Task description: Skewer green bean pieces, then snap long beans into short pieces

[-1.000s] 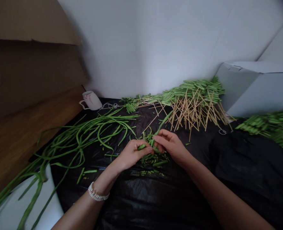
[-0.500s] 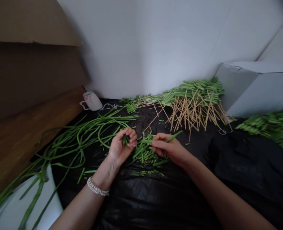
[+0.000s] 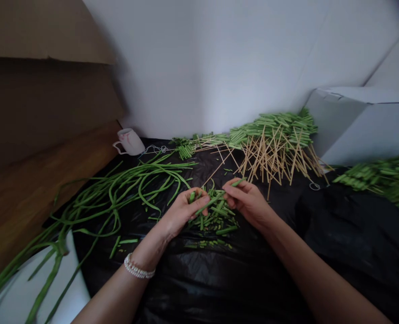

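My left hand [image 3: 183,211] is closed round a small bunch of cut green bean pieces [image 3: 193,196]. My right hand [image 3: 248,200] pinches one end of a long bean piece [image 3: 219,198] whose other end reaches my left hand's fingers. Both hands hover just above a loose pile of cut bean pieces [image 3: 216,220] on the black plastic sheet [image 3: 239,274]. A pearl bracelet [image 3: 137,271] sits on my left wrist.
Long uncut green beans [image 3: 118,193] sprawl to the left. Wooden skewers threaded with bean pieces [image 3: 273,144] are heaped at the back, more at the far right [image 3: 381,177]. A white mug [image 3: 129,141] stands by the wall. A white box [image 3: 361,123] is back right.
My left hand turned palm-down from its raised position and came back toward the right hand. The right hand lifted slightly, and the long bean piece now spans between both hands.
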A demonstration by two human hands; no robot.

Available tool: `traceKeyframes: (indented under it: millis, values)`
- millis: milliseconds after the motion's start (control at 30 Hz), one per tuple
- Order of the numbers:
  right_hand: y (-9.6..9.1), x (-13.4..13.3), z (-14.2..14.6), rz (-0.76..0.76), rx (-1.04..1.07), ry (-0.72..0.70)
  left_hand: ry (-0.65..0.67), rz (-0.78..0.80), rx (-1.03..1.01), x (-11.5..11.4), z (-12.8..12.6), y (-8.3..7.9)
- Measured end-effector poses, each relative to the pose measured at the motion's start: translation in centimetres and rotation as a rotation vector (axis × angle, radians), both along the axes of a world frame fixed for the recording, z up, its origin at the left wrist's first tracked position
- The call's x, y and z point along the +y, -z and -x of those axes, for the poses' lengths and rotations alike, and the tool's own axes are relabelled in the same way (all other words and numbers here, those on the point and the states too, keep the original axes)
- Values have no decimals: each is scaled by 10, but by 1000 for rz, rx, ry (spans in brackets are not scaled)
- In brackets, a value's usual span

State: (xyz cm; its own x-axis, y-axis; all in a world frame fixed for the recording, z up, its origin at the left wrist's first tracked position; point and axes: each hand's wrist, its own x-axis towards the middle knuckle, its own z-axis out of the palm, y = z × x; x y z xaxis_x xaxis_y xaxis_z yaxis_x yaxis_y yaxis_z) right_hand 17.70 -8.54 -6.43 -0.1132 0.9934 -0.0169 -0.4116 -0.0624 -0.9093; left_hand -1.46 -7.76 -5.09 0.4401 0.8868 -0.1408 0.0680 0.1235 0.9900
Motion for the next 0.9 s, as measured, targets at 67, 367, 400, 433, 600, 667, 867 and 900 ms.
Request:
traceKeyframes:
  millis: [67,367,400,433,600,667,867,900]
  values:
    - [-1,1,-1,11,16,28,31,0,20,0,0,0]
    - [3,-5,8,-96,-163,-77,48,52,21,-3,-2,5]
    - [3,-4,8,-93,-165,-67,41,58,19,-3,-2,5]
    - [3,-4,7,-88,-161,-50,32,60,23,-3,-2,4]
    - [4,1,2,-86,-156,67,-62,-13,55,-3,-3,3]
    - [5,1,1,-87,-173,81,-109,7,-35,-2,-2,4]
    - [6,-5,13,-87,-199,-56,-246,219,-473,4,-1,7]
    - [6,-6,15,-85,-200,-81,-266,263,-534,4,-2,7]
